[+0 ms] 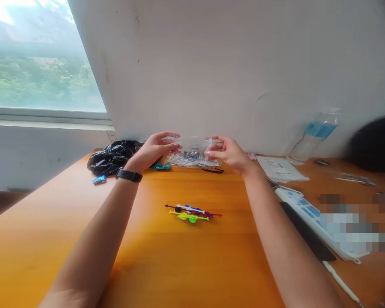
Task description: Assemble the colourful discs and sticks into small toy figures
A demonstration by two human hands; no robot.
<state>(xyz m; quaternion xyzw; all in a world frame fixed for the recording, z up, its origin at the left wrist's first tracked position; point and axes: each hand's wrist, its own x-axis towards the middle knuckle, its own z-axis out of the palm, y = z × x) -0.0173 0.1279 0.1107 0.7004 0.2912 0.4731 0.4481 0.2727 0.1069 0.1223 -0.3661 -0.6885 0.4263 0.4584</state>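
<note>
Holding a clear plastic bag (192,158) near the far edge of the table (186,265), we grip its left side with our left hand (157,149) and its right side with our right hand (229,155); the small dark pieces (192,154) inside are too blurred to name. Near its lower edge we see a teal item (161,166) at left and a thin black item (213,170) at right. Closer to us, colourful arrow-shaped pieces (194,218) lie clustered between our forearms. Beyond our black wristband (128,175) sit a black plastic bundle (111,158) and a small blue packet (99,180); to our right are paper (280,168) and a clear bottle (314,134).
</note>
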